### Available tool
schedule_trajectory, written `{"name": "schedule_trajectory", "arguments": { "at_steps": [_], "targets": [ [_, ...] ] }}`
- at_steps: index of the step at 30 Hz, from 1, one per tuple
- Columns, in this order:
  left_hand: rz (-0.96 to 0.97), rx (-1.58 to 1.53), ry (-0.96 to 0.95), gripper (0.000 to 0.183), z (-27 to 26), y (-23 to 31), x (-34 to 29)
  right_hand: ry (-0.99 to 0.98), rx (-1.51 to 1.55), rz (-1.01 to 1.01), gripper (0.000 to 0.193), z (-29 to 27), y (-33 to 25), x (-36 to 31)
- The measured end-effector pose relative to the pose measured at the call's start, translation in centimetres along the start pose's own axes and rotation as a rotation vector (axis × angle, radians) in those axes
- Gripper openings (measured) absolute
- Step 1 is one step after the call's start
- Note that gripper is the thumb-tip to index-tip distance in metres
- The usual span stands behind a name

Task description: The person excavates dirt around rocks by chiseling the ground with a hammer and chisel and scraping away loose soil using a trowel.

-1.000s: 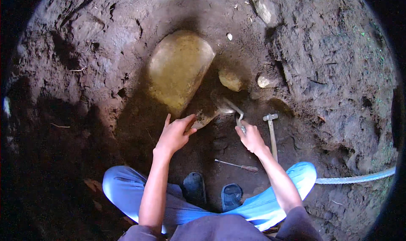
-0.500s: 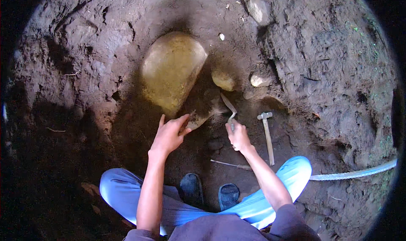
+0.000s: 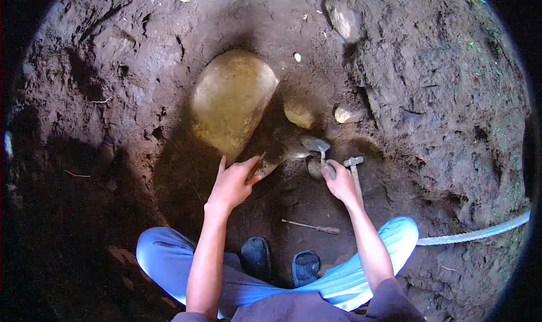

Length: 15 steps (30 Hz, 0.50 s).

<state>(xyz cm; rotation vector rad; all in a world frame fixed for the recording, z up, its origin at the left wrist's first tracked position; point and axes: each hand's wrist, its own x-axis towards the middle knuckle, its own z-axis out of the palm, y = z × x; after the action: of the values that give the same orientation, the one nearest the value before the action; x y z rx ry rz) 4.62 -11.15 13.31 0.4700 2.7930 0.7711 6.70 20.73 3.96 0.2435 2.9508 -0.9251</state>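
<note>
Trowel: right of boulder. Hammer: right of trowel. Screwdriver: on soil, forward of right shoe.

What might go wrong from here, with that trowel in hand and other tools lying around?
The right hand holds the trowel close to the small stone, so a slip might scrape it. The hammer lies beside that hand and could get knocked. The screwdriver lies just ahead of the right shoe, where it might be stepped on.

Uneven brown soil, large yellowish boulder embedded in it, two smaller stones, pale-handled hammer, thin-shafted screwdriver
</note>
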Motion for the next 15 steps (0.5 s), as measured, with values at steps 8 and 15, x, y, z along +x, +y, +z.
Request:
{"name": "schedule_trajectory", "arguments": {
  "at_steps": [8,15],
  "targets": [
    [-0.057,0.034,-0.088,0.052,-0.3,-0.3,-0.1,-0.155,0.621,0.196,0.032,4.1,-0.9,-0.2],
    [-0.012,0.007,0.004,0.049,-0.3,0.2,0.3,-0.14,0.237,-0.123,0.039,2.8,-3.0,-3.3]
  ]
}}
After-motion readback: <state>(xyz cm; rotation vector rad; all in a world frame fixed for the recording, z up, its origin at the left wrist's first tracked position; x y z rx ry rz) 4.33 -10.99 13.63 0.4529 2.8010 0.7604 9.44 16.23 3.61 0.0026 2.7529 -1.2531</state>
